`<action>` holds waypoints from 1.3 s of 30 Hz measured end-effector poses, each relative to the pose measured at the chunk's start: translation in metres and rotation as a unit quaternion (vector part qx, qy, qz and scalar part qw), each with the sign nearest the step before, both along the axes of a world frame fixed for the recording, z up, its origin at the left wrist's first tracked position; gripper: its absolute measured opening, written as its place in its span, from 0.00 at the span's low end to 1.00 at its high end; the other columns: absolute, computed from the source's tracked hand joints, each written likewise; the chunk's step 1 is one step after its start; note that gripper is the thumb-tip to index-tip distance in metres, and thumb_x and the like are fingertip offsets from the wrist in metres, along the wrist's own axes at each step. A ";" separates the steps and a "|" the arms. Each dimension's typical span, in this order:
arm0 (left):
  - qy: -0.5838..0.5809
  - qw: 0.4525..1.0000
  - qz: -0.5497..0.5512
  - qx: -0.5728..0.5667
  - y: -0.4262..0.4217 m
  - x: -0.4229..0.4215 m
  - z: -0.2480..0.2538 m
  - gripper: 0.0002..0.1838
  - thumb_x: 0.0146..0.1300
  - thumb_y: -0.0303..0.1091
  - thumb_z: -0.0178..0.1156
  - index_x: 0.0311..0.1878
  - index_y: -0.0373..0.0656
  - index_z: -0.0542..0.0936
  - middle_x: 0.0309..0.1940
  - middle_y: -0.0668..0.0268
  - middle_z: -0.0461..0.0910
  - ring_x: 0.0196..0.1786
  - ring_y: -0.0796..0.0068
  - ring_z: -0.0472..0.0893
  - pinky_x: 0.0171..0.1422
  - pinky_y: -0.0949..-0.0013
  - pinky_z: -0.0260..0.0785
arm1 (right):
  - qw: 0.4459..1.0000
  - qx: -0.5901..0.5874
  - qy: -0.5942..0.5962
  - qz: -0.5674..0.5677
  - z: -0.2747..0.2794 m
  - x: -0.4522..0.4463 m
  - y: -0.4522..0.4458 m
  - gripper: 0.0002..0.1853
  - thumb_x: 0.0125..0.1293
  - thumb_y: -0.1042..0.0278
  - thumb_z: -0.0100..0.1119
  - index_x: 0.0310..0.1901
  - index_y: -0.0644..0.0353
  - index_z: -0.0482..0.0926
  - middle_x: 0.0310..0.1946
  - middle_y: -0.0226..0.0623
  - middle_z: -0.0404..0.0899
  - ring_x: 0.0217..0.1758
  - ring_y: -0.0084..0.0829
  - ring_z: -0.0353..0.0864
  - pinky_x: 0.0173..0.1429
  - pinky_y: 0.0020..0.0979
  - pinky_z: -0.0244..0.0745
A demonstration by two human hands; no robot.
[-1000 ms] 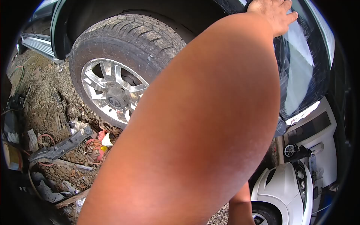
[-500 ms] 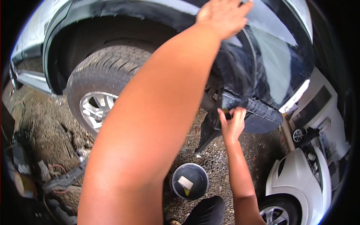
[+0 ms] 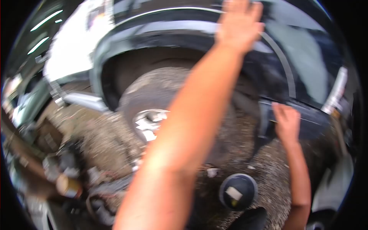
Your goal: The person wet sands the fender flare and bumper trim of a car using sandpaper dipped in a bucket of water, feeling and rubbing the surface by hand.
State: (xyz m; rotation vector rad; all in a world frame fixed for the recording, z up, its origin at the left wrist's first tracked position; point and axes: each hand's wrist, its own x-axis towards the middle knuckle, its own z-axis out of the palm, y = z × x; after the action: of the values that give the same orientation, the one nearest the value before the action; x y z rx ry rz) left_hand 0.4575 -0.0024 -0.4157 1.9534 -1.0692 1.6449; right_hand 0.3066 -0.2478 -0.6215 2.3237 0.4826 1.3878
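Fingers spread, my left hand (image 3: 239, 30) lies flat against the dark, scuffed fender (image 3: 176, 27) above the wheel arch. Lower and to the right, my right hand (image 3: 287, 122) has its fingers bent over the lower corner of the black bumper (image 3: 312, 119). Whether something small is under those fingers is hidden. A torn-looking black flap (image 3: 264, 128) hangs from the bumper beside that hand. My left forearm crosses in front of the tire (image 3: 153, 92) and covers part of its wheel. Motion blurs the picture.
A dark round bucket (image 3: 249, 182) with a pale block in it stands on the gravel below my right hand. Loose parts and a yellowish can (image 3: 69, 186) lie at the lower left. Part of a light-colored car (image 3: 333, 184) shows at the right edge.
My view has swung left, so the car, bucket and both hands appear farther right. My left hand stays on the fender and my right hand stays at the bumper corner.
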 end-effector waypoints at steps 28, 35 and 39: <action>-0.032 0.996 0.082 -0.021 -0.007 0.002 -0.004 0.32 0.74 0.43 0.56 0.76 0.39 0.66 0.76 0.43 0.62 0.81 0.45 0.58 0.84 0.51 0.52 | 0.924 0.364 -0.038 0.114 -0.026 -0.020 -0.009 0.18 0.63 0.76 0.67 0.55 0.55 0.84 0.43 0.41 0.86 0.47 0.44 0.86 0.52 0.43 0.78; -0.111 0.987 0.111 -0.025 -0.011 0.033 -0.006 0.30 0.77 0.48 0.54 0.78 0.50 0.67 0.78 0.52 0.63 0.81 0.48 0.58 0.84 0.53 0.53 | 0.941 0.333 0.059 0.006 0.016 0.013 0.049 0.16 0.64 0.56 0.71 0.45 0.55 0.77 0.41 0.42 0.81 0.41 0.49 0.86 0.46 0.47 0.80; -0.122 0.987 0.104 -0.027 -0.010 0.035 -0.007 0.30 0.78 0.47 0.53 0.79 0.50 0.66 0.79 0.54 0.61 0.82 0.51 0.56 0.84 0.53 0.52 | 0.943 0.320 0.089 -0.027 0.018 0.012 0.040 0.16 0.67 0.55 0.68 0.45 0.56 0.76 0.44 0.46 0.76 0.35 0.53 0.86 0.38 0.48 0.83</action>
State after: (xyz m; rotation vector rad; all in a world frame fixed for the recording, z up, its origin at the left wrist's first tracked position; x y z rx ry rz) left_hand 0.4929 -0.0127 -0.4228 1.9183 -0.9177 2.0468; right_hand 0.3188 -0.2076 -0.6032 2.9644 -0.0050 1.4692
